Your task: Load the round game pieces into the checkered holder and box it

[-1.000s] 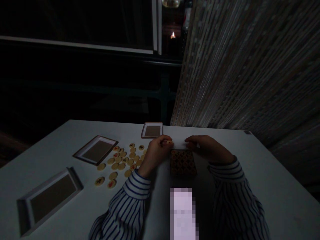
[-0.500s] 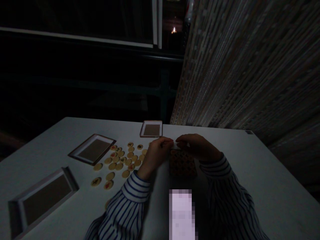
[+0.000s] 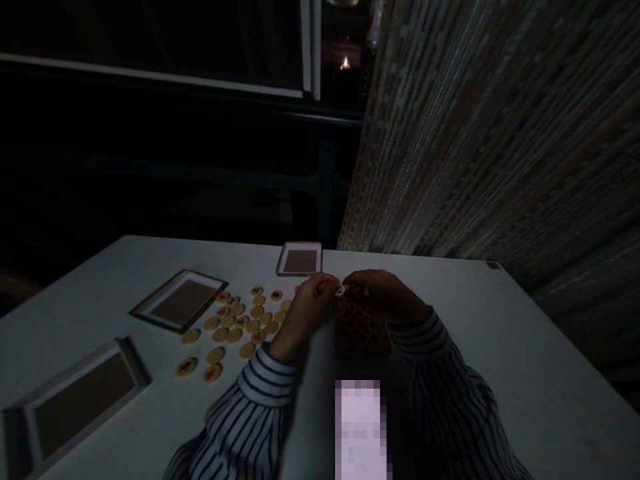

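My left hand [image 3: 309, 308] and my right hand [image 3: 383, 291] meet with closed fingers above the table. Between their fingertips is a small whitish thing with reddish marks [image 3: 341, 290], too small and dim to name. Just below them lies a dark square block [image 3: 361, 333] with rows of round shapes on it; its far side is partly covered by my right hand. Left of my left forearm, many round pale Chinese chess pieces [image 3: 235, 335] are scattered, some face up with red or black characters. A few are hidden behind my left hand.
A large open shallow box [image 3: 83, 407] lies at the left, a second box or lid [image 3: 179, 300] beyond it and a small one [image 3: 300, 260] near the far edge of the white table [image 3: 450, 373]. A blurred phone-like bright shape [image 3: 360, 430] is nearest me. A string curtain [image 3: 450, 133] hangs behind.
My right fingertips have come slightly closer to the left ones. Reddish marks now show on the small whitish thing between them. The view has shifted a little; the scattered pieces lie as before.
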`<state>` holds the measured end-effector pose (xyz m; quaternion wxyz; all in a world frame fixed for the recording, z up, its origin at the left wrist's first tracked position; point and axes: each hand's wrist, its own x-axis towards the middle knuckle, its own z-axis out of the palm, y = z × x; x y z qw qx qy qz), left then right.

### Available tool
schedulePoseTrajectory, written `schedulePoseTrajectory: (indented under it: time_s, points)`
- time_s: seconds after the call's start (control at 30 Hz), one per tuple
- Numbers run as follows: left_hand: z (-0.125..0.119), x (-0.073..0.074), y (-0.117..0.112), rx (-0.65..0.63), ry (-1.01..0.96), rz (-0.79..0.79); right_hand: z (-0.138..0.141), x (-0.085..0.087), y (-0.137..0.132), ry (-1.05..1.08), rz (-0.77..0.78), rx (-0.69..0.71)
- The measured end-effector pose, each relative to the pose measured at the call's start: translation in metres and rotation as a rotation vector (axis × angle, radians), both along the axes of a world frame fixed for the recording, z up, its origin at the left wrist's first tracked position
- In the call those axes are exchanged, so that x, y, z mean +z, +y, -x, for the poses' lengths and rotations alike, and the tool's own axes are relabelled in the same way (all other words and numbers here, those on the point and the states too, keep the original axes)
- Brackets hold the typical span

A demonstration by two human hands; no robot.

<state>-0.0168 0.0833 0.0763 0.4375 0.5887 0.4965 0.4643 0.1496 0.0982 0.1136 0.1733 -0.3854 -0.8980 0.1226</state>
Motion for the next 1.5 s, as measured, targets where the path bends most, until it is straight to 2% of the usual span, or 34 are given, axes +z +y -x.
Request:
schedulePoseTrajectory:
  time_s: [0.27,0.53,0.8,1.07,1.27,1.5]
  points:
    - [0.003,-0.001,0.002,-0.029,-0.002,-0.013,0.000,0.002,0.001,-0.052,-0.019,-0.064]
    - [0.002,0.001,0.000,0.045,-0.144,0.072,0.004,-0.001,0.000,-0.017,-0.095,-0.028]
    - [0.002,0.001,0.001,0.054,-0.182,0.081,0.007,-0.002,-0.002,0.017,-0.116,-0.005]
    - [0.002,0.000,0.002,0.007,-0.071,0.061,0.002,-0.007,0.004,-0.004,-0.069,0.042]
    - [0.006,-0.010,0.004,-0.006,0.137,-0.029,-0.002,-0.011,0.010,-0.132,-0.020,-0.030]
    - [0.013,-0.018,0.007,-0.003,0.264,-0.097,-0.007,-0.014,0.012,-0.319,0.049,-0.119]
